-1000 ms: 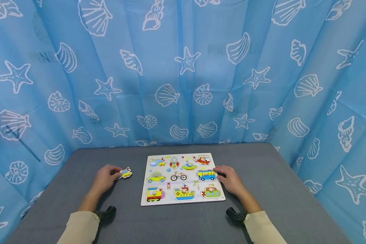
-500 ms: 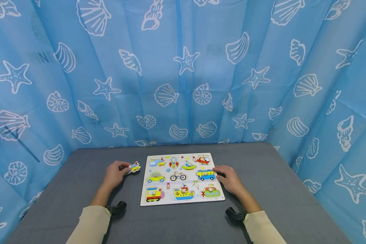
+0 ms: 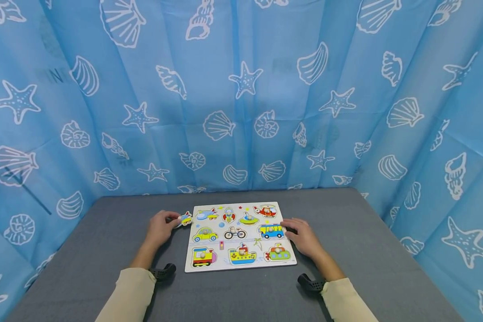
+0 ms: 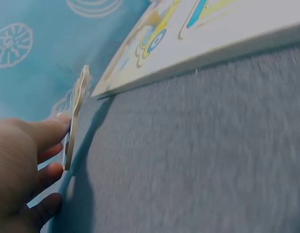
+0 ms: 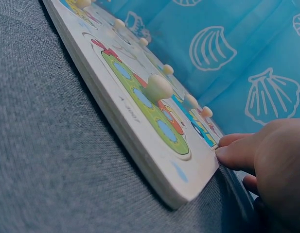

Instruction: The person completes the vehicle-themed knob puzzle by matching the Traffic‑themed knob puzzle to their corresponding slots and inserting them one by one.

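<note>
My left hand point(image 3: 160, 228) pinches a small airplane puzzle piece point(image 3: 186, 218) between thumb and fingers, just off the left edge of the wooden peg puzzle board point(image 3: 221, 264). In the left wrist view the airplane piece point(image 4: 76, 116) is tilted up nearly on edge, above the grey surface. The board's airplane recess point(image 3: 207, 215), at its upper left, shows a printed picture and no knob. My right hand point(image 3: 304, 239) rests at the board's right edge beside the bus piece point(image 3: 271, 230), thumb and fingertips touching that edge.
Other knobbed pieces sit in the board, among them a train point(image 3: 203, 256), a ship point(image 3: 243, 255), a submarine point(image 5: 140, 97) and a helicopter point(image 3: 267, 211). The board lies on a grey cloth-covered table point(image 3: 241, 295). A blue seashell curtain point(image 3: 241, 134) stands behind.
My left hand has carried the airplane piece rightward and slightly away from me, from well left of the board up to its left edge. My right hand and the board have stayed put.
</note>
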Motion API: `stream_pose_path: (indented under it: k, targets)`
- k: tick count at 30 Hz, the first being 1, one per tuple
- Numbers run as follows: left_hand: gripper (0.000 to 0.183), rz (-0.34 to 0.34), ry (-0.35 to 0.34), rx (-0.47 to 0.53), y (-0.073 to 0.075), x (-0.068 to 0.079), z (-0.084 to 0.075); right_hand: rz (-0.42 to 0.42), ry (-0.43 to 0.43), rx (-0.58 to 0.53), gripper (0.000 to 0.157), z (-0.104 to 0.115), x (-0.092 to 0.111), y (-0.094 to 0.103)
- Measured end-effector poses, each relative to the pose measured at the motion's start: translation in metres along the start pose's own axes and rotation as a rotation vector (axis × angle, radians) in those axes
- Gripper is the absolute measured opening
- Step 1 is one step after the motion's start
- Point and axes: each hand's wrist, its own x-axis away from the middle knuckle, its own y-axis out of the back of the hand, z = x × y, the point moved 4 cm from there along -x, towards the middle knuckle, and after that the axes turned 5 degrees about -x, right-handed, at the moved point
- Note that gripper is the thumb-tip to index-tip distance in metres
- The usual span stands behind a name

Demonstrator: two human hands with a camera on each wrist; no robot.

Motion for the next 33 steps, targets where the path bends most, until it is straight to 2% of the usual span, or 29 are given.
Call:
stream_pose_path:
  k: [10, 16, 33]
  targets:
    - [0.016, 0.052, -0.024, 0.001, -0.016, -0.009, -0.02, 0.004, 0.017, -0.011, 0.034, 0.0, 0.001, 0.001]
    - [0.019, 0.078, -0.01, 0.008, -0.027, -0.009, -0.032, 0.006, 0.032, -0.013, 0.034, 0.001, 0.001, 0.002]
    - [0.014, 0.052, -0.05, -0.061, -0.036, -0.013, -0.055, 0.013, 0.024, -0.018, 0.034, 0.001, 0.001, 0.002]
